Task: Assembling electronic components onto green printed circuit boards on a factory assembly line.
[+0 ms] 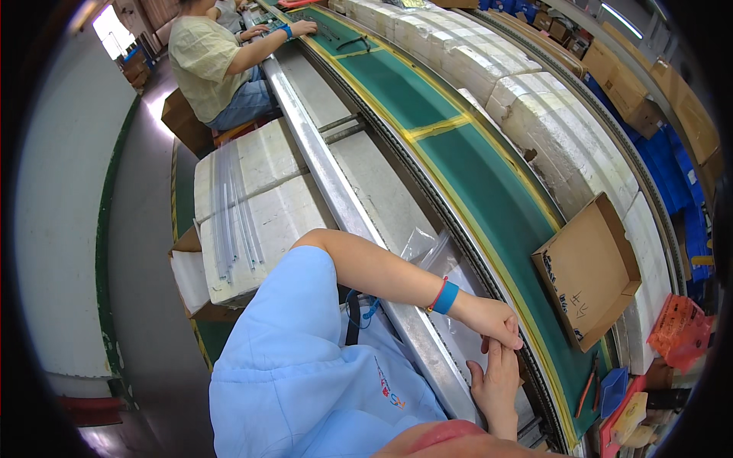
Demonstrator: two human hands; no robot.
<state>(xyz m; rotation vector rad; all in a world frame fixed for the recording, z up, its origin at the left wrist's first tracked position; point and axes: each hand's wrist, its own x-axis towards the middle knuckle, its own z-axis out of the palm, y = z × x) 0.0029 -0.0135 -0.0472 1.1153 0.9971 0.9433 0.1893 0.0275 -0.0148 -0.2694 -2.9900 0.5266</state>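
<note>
Two hands meet at the near edge of the green belt [489, 198], low and right of centre. The left hand [498, 320], its wrist wearing a blue band [445, 297], comes down across a clear plastic bag [435, 256] and curls its fingers over the fingertips of the right hand [496, 385], which rises from the lower edge with fingers pointing up. Both hands are pinched together at one spot; whether a small part sits between the fingers cannot be told, since the fingers hide it. The bag lies on the grey worktop [374, 191] just left of the belt, partly under the left forearm.

Right of the belt, a shallow cardboard tray [592, 267] rests tilted against a row of white foam blocks [534, 114] that follows the belt's far side. Below the tray, near the belt's lower end, are a blue bin [613, 385] and an orange bag [679, 328]. Left of the belt, beyond a metal rail [321, 160], more foam blocks carry a bundle of clear tubes [233, 214]. Farther up the belt, another person [210, 61] in a pale yellow shirt sits with one hand on it.
</note>
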